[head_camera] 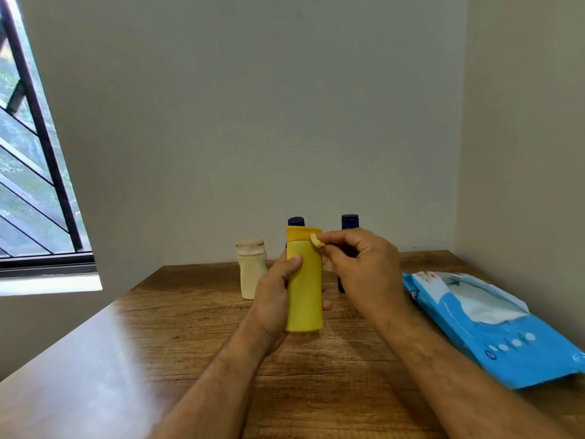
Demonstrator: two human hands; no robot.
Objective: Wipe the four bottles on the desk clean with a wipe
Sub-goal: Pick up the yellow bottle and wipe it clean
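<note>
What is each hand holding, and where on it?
The left hand grips the yellow bottle around its middle. The right hand pinches a small wad of wipe against the bottle's cap edge.

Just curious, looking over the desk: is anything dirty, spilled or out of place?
The cream bottle at the back left has brownish stains around its cap. The blue wipes pack lies open, a wipe sticking out. Nothing looks spilled.

A plain room: wooden desk, bare walls, barred window.
</note>
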